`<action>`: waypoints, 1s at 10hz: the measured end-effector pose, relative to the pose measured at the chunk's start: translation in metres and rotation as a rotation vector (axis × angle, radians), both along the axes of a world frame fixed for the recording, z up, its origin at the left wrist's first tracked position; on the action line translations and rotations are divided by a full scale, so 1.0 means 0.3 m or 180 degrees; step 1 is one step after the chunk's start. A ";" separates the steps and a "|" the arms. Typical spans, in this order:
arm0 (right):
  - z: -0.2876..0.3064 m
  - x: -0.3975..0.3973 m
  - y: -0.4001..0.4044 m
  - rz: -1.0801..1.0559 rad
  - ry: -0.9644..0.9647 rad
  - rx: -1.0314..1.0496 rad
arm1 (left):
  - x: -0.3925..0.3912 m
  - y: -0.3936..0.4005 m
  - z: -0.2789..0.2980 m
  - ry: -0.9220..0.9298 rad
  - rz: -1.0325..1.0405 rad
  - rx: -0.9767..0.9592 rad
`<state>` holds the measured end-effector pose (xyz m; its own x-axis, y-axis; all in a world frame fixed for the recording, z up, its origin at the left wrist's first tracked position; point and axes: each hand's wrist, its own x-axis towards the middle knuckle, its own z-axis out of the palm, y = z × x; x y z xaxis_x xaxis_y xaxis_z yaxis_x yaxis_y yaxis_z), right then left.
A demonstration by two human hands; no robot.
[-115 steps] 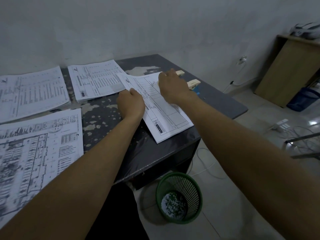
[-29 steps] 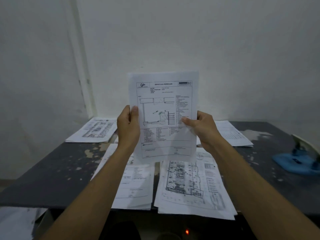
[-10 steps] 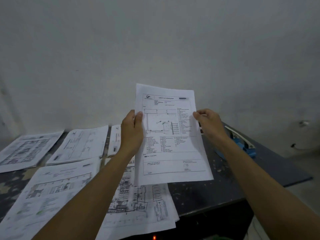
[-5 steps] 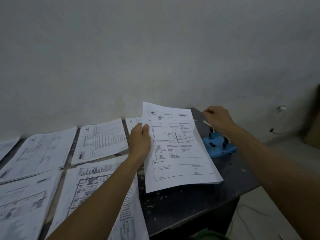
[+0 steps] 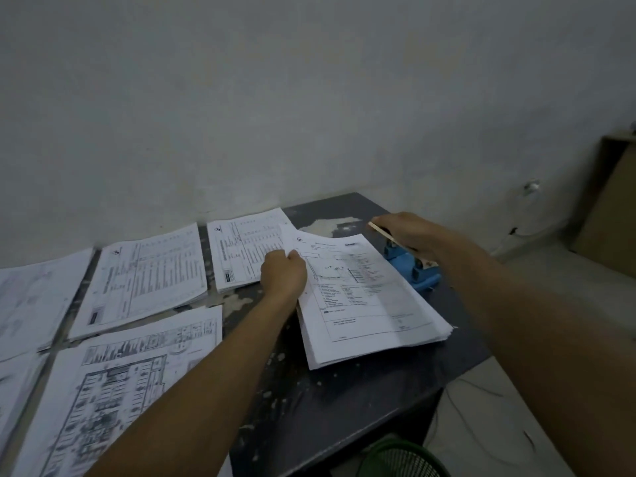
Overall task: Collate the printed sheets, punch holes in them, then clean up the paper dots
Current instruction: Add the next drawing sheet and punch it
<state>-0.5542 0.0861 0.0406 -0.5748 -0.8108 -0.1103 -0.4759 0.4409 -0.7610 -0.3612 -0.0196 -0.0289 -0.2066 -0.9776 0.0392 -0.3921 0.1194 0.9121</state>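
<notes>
My left hand (image 5: pixel 284 275) grips the left edge of a collated stack of printed sheets (image 5: pixel 364 304), which lies tilted near the right end of the dark table (image 5: pixel 344 401). The stack's far edge reaches toward a blue hole punch (image 5: pixel 418 270) with a pale lever. My right hand (image 5: pixel 409 235) rests on top of that lever, fingers curled over it. Part of the punch is hidden under my hand and the sheets.
Several other piles of printed sheets (image 5: pixel 144 280) lie across the table's left and middle. A green mesh waste basket (image 5: pixel 402 459) stands on the floor below the table's right corner. A wooden cabinet (image 5: pixel 609 201) stands at the far right, with cables on the floor.
The stack came down from in front of me to the table. My right hand let go of it and moved onto the punch lever. My view swung right and down.
</notes>
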 end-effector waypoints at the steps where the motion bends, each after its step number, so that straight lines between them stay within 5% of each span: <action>1: -0.008 0.004 -0.003 0.0089 0.0050 -0.0049 | -0.030 0.008 0.009 -0.0063 0.0019 0.0080; 10: -0.013 0.011 -0.011 0.0237 0.0414 -0.0007 | -0.075 0.088 -0.078 0.0278 0.0401 0.0084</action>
<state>-0.5508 0.0827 0.0367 -0.5224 -0.8519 -0.0371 -0.6018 0.3991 -0.6917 -0.3838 0.0068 -0.0522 -0.0793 -0.9965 0.0257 -0.3216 0.0499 0.9456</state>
